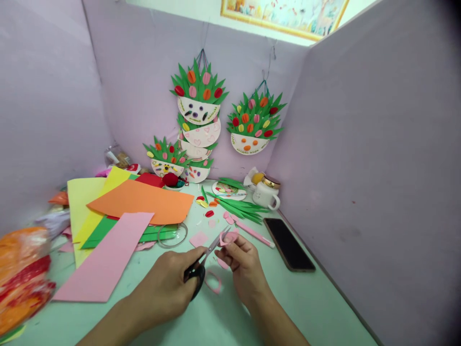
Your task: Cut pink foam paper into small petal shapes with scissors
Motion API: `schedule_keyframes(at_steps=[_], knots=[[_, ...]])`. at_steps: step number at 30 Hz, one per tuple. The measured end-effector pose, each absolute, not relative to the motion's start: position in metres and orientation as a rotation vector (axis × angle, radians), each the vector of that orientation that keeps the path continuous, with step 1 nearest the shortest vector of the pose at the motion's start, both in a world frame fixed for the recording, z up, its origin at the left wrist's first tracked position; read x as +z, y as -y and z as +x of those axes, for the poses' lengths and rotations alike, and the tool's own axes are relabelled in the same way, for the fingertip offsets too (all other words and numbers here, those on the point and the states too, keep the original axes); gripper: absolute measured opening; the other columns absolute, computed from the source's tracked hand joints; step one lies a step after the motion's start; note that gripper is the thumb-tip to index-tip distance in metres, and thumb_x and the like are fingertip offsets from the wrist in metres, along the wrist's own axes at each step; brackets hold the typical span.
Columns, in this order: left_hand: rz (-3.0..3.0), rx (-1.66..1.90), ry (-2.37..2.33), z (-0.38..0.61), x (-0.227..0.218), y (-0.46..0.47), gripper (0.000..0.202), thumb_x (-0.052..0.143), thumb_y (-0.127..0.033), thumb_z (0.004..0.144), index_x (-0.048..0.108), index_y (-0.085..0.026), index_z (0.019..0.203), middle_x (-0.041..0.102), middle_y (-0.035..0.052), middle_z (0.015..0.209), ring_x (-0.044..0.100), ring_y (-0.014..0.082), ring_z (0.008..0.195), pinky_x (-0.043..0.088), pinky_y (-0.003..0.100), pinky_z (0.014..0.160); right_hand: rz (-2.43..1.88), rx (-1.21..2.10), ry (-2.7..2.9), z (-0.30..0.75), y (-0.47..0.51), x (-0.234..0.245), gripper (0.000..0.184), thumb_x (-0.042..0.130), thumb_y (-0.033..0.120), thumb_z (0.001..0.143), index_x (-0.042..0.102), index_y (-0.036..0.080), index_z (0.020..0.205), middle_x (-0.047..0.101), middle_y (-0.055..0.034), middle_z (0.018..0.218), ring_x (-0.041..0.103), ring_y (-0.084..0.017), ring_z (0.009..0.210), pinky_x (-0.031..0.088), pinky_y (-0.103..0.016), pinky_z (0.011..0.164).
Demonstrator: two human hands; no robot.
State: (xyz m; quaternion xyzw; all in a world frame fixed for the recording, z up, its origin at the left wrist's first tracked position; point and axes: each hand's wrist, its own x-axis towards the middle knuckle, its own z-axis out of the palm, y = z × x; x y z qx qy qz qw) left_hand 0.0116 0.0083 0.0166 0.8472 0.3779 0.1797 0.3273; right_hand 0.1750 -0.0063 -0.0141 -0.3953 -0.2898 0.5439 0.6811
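My left hand (169, 278) is closed round the black handles of a pair of scissors (211, 250), whose blades point up and away to the right. Between the thumb and fingers of my right hand (242, 257) is a small pink paper piece (227, 238), and the blades meet its edge. Below the hands a ring-shaped pink offcut (213, 282) lies on the table. A pink paper square (198, 239) rests just beyond the scissors. Part of another pink scrap (222, 263) shows beside my right fingers.
Coloured paper sheets (144, 199) and a roll of tape (173, 235) lie at left, beside plastic bags (25, 278). A phone (290, 245), pink pen-like tool (254, 233), green paper leaves (241, 207) and white mug (265, 196) sit at right. Paper flower baskets (199, 110) hang on the partition.
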Motion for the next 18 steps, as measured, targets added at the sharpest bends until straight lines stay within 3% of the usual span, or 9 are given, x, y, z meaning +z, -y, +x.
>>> schedule_keyframes(at_steps=[18], knots=[[2.284,0.511,-1.018,0.0097,0.0120,-0.0082,0.016,0.041,-0.015,0.076,0.051,-0.022,0.087,0.059,-0.0036,0.072,0.049,0.0115,0.062,0.033,0.021,0.056,-0.875,1.228,0.734,0.1726,0.0077,-0.0174,0.015,0.076,0.029,0.058,0.066,0.019,0.061,0.057,0.0045,0.057,0.054,-0.009,0.053,0.047,-0.022,0.059]])
